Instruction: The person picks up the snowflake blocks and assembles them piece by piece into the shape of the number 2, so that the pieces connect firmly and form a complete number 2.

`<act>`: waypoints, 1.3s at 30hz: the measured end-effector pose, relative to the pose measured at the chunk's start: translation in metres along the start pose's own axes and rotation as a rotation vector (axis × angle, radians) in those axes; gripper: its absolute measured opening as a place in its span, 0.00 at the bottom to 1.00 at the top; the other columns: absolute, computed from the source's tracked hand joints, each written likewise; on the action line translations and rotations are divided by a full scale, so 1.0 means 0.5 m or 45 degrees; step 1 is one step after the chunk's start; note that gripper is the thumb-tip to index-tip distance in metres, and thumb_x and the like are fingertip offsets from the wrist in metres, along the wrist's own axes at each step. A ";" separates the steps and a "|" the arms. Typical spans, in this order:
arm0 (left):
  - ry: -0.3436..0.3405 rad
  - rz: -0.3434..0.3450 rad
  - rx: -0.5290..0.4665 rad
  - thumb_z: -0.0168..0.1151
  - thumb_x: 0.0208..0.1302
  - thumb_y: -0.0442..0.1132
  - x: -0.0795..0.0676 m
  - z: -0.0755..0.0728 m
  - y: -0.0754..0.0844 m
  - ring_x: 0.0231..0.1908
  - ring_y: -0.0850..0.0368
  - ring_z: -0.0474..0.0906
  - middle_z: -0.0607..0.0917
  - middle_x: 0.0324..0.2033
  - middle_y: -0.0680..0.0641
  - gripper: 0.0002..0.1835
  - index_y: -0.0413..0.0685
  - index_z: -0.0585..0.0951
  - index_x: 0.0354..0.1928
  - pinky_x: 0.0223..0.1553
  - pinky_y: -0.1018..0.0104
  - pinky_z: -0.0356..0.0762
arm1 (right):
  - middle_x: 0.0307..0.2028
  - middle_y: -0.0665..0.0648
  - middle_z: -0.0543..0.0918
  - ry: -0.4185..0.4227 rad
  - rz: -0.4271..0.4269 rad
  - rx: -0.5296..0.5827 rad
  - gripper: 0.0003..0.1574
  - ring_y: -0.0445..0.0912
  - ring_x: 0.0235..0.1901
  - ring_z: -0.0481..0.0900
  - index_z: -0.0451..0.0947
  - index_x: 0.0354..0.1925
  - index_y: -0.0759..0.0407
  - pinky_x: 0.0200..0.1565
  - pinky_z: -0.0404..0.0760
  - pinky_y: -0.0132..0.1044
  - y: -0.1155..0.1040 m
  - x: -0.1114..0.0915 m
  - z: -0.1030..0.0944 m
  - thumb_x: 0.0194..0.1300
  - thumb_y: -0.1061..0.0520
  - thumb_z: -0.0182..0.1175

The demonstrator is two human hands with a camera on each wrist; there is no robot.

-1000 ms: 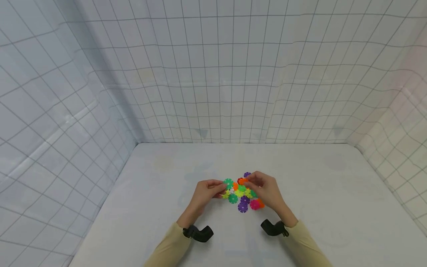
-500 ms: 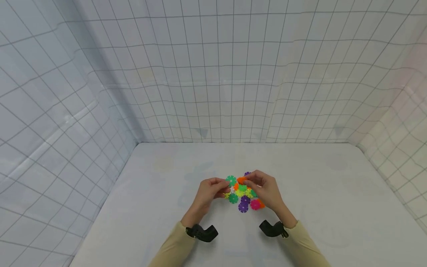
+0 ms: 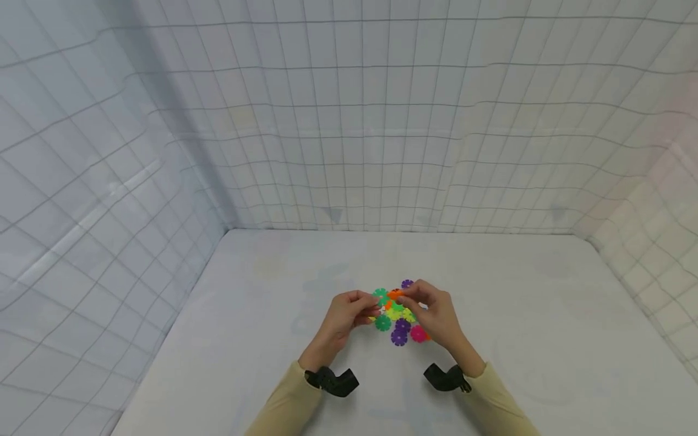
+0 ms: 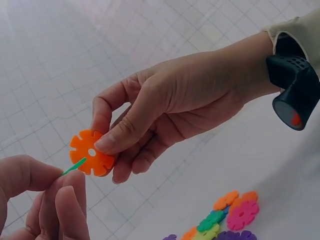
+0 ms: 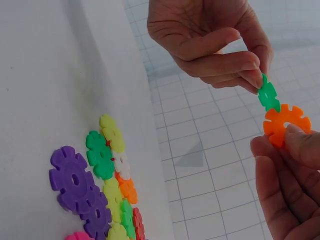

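Observation:
Between thumb and finger, my left hand [image 3: 345, 316] pinches a green notched snowflake disc [image 5: 267, 94]. My right hand [image 3: 438, 313] grips an orange snowflake disc [image 4: 89, 154] by its edge. In the right wrist view the two discs meet at their rims, turned at an angle to each other; whether their slots are engaged I cannot tell. From the left wrist the green disc shows nearly edge-on in front of the orange one. Both hands are raised above a cluster of loose discs, including purple [image 5: 75, 179], pink [image 4: 243, 215] and yellow-green ones [image 5: 112, 134].
The discs lie close together, partly overlapping, on a white table [image 3: 262, 290]. Behind the table hangs a white grid-patterned sheet [image 3: 403, 133], with similar sheets at left and right. Each wrist wears a black camera mount [image 3: 332, 381].
My left hand has moved right, bringing the green disc up against the orange one. The orange disc has turned more edge-on in the head view. My right hand has barely shifted.

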State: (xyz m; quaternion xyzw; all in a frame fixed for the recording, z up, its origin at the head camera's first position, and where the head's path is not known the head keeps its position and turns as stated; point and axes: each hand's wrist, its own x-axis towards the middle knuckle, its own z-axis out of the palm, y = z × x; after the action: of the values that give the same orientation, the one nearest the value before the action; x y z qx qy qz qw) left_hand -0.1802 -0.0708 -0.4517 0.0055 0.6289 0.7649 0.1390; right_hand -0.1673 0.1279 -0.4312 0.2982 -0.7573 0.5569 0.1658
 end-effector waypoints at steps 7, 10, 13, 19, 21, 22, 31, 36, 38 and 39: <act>-0.031 0.012 -0.049 0.64 0.61 0.34 -0.005 0.002 0.007 0.26 0.58 0.82 0.83 0.23 0.47 0.05 0.41 0.80 0.28 0.31 0.70 0.80 | 0.25 0.63 0.82 0.050 -0.107 0.001 0.12 0.44 0.27 0.81 0.76 0.30 0.70 0.30 0.82 0.38 -0.005 -0.001 0.006 0.49 0.81 0.63; -0.033 -0.005 -0.068 0.63 0.61 0.33 -0.008 0.004 0.009 0.24 0.60 0.81 0.83 0.22 0.48 0.05 0.41 0.80 0.28 0.29 0.72 0.79 | 0.26 0.64 0.82 0.044 -0.107 0.037 0.13 0.44 0.28 0.82 0.76 0.30 0.71 0.32 0.82 0.35 -0.008 0.000 0.009 0.48 0.82 0.62; -0.052 -0.015 -0.079 0.62 0.62 0.32 -0.012 0.006 0.013 0.23 0.61 0.80 0.82 0.22 0.48 0.05 0.42 0.80 0.28 0.28 0.73 0.78 | 0.26 0.63 0.82 0.055 -0.117 0.032 0.13 0.45 0.28 0.83 0.77 0.30 0.71 0.33 0.82 0.33 -0.015 0.000 0.009 0.48 0.83 0.62; -0.099 0.045 -0.041 0.61 0.63 0.34 -0.012 0.005 0.017 0.25 0.59 0.81 0.82 0.23 0.48 0.06 0.41 0.76 0.29 0.31 0.70 0.79 | 0.29 0.64 0.84 0.030 -0.074 -0.008 0.12 0.52 0.28 0.83 0.78 0.31 0.70 0.32 0.83 0.38 -0.030 0.003 0.012 0.49 0.80 0.63; -0.115 0.076 -0.014 0.61 0.64 0.35 -0.010 0.003 0.016 0.28 0.55 0.82 0.83 0.26 0.47 0.06 0.38 0.77 0.34 0.35 0.66 0.80 | 0.29 0.64 0.84 0.014 -0.042 -0.032 0.10 0.53 0.28 0.83 0.77 0.31 0.69 0.31 0.83 0.40 -0.031 0.004 0.014 0.51 0.78 0.64; -0.121 0.092 0.006 0.61 0.64 0.35 -0.008 0.002 0.014 0.30 0.52 0.83 0.83 0.27 0.46 0.06 0.37 0.77 0.37 0.37 0.63 0.80 | 0.30 0.64 0.84 0.012 -0.021 -0.037 0.10 0.55 0.28 0.83 0.77 0.31 0.69 0.31 0.83 0.40 -0.032 0.004 0.014 0.51 0.78 0.64; -0.160 0.327 0.312 0.61 0.66 0.38 -0.004 0.004 0.004 0.40 0.32 0.77 0.82 0.38 0.35 0.14 0.39 0.81 0.50 0.42 0.41 0.76 | 0.32 0.61 0.85 0.021 0.142 -0.039 0.05 0.52 0.30 0.83 0.80 0.33 0.69 0.33 0.82 0.41 -0.029 0.000 0.006 0.56 0.72 0.64; -0.111 0.402 0.493 0.64 0.62 0.35 -0.023 0.013 0.028 0.35 0.44 0.77 0.83 0.38 0.41 0.09 0.39 0.84 0.42 0.36 0.55 0.78 | 0.32 0.59 0.85 -0.004 0.169 -0.021 0.06 0.54 0.28 0.81 0.84 0.35 0.66 0.29 0.81 0.39 0.001 -0.006 0.006 0.57 0.70 0.65; -0.071 0.398 0.538 0.64 0.62 0.35 -0.033 0.017 0.044 0.33 0.51 0.75 0.83 0.37 0.44 0.08 0.38 0.84 0.41 0.32 0.63 0.75 | 0.33 0.57 0.86 -0.029 0.174 -0.039 0.07 0.53 0.29 0.81 0.85 0.37 0.64 0.30 0.81 0.38 0.022 -0.010 0.006 0.58 0.68 0.65; -0.050 0.383 0.546 0.64 0.62 0.35 -0.038 0.018 0.052 0.33 0.53 0.74 0.83 0.36 0.45 0.08 0.37 0.84 0.40 0.31 0.65 0.73 | 0.35 0.56 0.86 -0.046 0.178 -0.060 0.08 0.52 0.29 0.81 0.85 0.38 0.63 0.30 0.81 0.37 0.031 -0.011 0.005 0.59 0.67 0.65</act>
State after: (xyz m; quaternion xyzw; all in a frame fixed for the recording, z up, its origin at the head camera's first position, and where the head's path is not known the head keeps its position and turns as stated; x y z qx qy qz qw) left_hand -0.1653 -0.0707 -0.4218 0.1433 0.7660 0.6258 0.0316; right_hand -0.1727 0.1300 -0.4471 0.2504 -0.7920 0.5438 0.1198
